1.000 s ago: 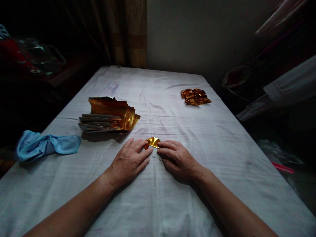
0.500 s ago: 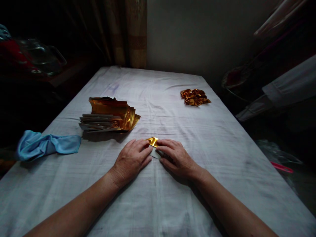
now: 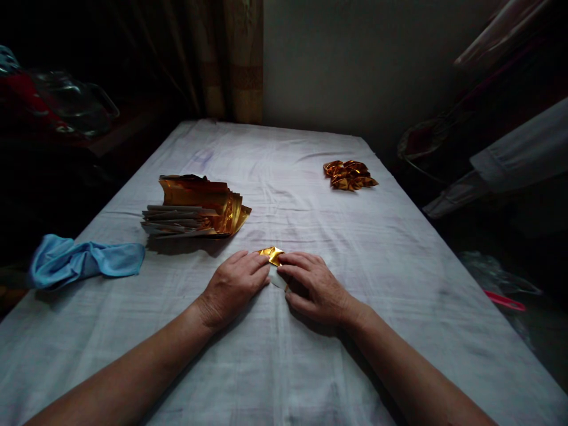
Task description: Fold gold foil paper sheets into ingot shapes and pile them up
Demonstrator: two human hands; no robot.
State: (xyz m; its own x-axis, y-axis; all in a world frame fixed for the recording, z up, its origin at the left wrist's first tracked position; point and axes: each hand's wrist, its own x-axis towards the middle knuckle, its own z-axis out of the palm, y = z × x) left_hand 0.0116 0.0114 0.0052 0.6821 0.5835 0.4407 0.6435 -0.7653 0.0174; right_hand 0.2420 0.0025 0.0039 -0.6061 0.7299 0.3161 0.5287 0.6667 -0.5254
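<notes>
Dim, uneven light fills the room — palest on the table (image 3: 399, 284) under its creased white cover, and sinking to near black towards both sides. Beyond the far edge stands a plain grey wall (image 3: 328, 65), with a brown curtain (image 3: 245, 77) hanging at its left, a patterned band across the cloth and the farther folds lost in the dark. Further left juts a dark shelf (image 3: 122, 133), while the floor (image 3: 544, 331) on the right lies in shadow — its surface too murky to make out.
</notes>
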